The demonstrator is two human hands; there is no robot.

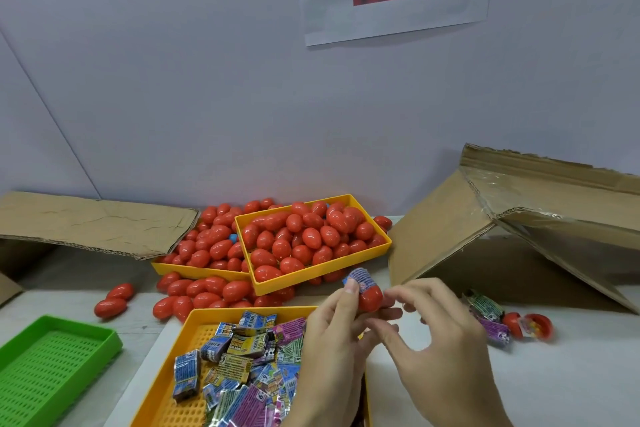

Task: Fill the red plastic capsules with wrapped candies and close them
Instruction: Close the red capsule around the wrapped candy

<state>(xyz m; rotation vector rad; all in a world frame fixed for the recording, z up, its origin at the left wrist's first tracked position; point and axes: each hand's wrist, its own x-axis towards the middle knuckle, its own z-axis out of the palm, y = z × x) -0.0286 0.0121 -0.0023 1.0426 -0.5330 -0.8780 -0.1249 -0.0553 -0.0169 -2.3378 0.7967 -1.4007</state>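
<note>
While my left hand [334,326] pinches a candy-stuffed red capsule half [370,298], my right hand [440,333] hovers beside it, fingers loosely spread, holding nothing.

Even soft indoor light, faint shadows, slight overall blur, wide-angle bending at edges

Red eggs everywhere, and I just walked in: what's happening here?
A person is packing capsules. The left hand holds a red capsule half with a blue wrapped candy sticking out of it, not yet closed. The right hand hovers beside it, fingers loosely curled. More candies fill the near yellow tray; closed capsules heap the far yellow tray.
</note>
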